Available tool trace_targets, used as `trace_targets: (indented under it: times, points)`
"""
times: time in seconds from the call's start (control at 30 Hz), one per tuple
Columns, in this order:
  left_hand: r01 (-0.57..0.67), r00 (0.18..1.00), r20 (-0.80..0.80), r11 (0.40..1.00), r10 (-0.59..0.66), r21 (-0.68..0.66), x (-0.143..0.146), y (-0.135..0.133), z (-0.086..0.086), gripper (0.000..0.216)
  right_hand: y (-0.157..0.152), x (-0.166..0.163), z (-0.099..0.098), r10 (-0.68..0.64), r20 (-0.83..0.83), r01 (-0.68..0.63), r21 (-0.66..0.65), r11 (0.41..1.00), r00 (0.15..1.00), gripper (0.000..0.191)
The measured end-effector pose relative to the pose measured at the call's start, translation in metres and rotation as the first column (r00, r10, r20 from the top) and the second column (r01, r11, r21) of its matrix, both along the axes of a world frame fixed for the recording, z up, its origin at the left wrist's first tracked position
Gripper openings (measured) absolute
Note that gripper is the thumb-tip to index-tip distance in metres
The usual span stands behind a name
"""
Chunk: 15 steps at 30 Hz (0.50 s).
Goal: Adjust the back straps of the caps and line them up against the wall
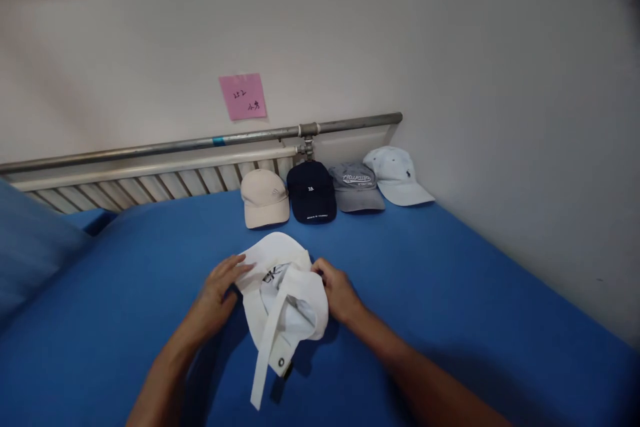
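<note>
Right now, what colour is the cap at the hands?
The cap is white, with a dark logo. It shows best in the head view.

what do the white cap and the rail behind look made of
White cap: soft matte cloth, probably cotton; it creases and its strap lies limp. Rail: metal pipe, dull grey with a faint sheen and a clamped joint.

Matt wht cloth cap (pixel 276 253), smooth blue cloth sheet (pixel 450 293), dull metal pipe (pixel 200 143) & pink paper note (pixel 243 97)
</note>
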<state>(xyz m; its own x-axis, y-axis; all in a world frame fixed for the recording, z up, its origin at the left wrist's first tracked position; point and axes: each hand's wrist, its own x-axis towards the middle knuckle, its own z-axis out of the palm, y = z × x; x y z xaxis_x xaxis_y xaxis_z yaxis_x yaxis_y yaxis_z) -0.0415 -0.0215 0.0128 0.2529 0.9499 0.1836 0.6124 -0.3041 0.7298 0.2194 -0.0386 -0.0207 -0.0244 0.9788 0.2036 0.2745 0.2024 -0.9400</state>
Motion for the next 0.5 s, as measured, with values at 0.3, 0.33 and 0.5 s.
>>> trace_targets:
  times: [0.3,0.33,0.5]
  points:
    - [0.208,0.977,0.076,0.966,-0.199,-0.153,0.014,-0.039,0.024,0.025,-0.004,-0.003,0.006,0.033,0.064,-0.030,-0.049,0.998,0.997,0.011]
    - [0.235,0.969,0.127,0.954,-0.213,-0.189,0.019,-0.036,0.029,0.024,-0.005,-0.003,0.007,0.028,0.061,-0.025,-0.053,0.998,0.998,0.011]
    - [0.118,0.944,0.325,0.976,-0.054,-0.182,0.035,0.003,0.033,0.026,-0.010,0.001,0.013,-0.113,0.123,0.102,0.087,0.991,0.986,0.011]
